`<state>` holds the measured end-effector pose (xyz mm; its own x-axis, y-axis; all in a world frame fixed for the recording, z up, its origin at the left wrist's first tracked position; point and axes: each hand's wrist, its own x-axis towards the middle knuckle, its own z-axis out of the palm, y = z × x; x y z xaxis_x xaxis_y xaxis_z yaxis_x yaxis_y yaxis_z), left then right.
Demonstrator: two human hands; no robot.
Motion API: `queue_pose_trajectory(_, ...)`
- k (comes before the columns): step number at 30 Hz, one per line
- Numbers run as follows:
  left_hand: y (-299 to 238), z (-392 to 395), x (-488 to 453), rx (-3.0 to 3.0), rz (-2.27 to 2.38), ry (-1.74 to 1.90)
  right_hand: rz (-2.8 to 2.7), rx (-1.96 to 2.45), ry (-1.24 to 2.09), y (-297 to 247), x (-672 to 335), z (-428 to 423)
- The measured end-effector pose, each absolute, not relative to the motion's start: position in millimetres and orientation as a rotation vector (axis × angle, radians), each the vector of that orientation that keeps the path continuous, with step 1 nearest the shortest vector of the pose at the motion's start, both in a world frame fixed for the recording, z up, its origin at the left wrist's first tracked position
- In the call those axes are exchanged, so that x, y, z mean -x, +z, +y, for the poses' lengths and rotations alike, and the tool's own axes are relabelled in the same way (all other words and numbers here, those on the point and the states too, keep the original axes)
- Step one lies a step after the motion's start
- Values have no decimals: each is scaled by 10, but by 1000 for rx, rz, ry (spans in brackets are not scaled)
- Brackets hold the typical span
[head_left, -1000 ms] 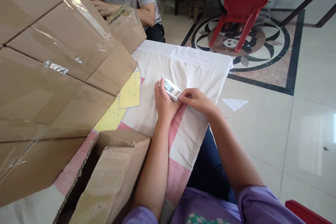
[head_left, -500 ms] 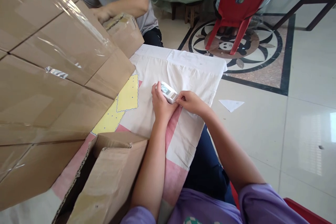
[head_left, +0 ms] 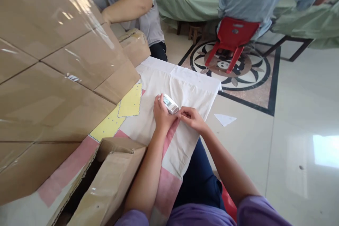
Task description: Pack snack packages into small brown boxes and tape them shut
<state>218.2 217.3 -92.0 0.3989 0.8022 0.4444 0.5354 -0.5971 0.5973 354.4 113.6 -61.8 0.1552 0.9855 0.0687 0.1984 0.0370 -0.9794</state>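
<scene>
My left hand (head_left: 162, 114) is wrapped round a small white device with a grey screen (head_left: 170, 104), held just over the cloth-covered table (head_left: 148, 113). The device's exact kind is not clear. At its near right end, the fingertips of my right hand (head_left: 193, 118) are pinched together close to the casing. Anything between those fingertips is too small to make out. By my left forearm stands an open cardboard box (head_left: 106, 183), its inside dark.
Taped cardboard boxes (head_left: 66, 67) are stacked along the left. Beside them lie yellow patterned sheets (head_left: 130, 100). A co-worker (head_left: 140, 3) sits across the table near a smaller carton (head_left: 135, 46). Another person sits on a red chair (head_left: 237, 33). A white paper scrap (head_left: 225, 119) lies on the floor.
My view has tilted upward, showing more of the far table and the seated person. My left hand still holds the white device, and my right fingertips remain at its near end.
</scene>
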Motion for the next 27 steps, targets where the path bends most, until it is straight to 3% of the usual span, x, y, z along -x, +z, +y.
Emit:
queue_pose_trajectory(16,-885,1994,-2238,-2346,1332,927,-1206,1351,791,-631,-3455,1336)
queue_pose_trajectory(21,-620,1677,-2061,-2404,1102,932,-1141,1261,767,-622,-3378,1331)
queue_pose_trajectory(27,-310,916,-1719,-1962,733,1084,-1139,1134,750,-480,-3070,633)
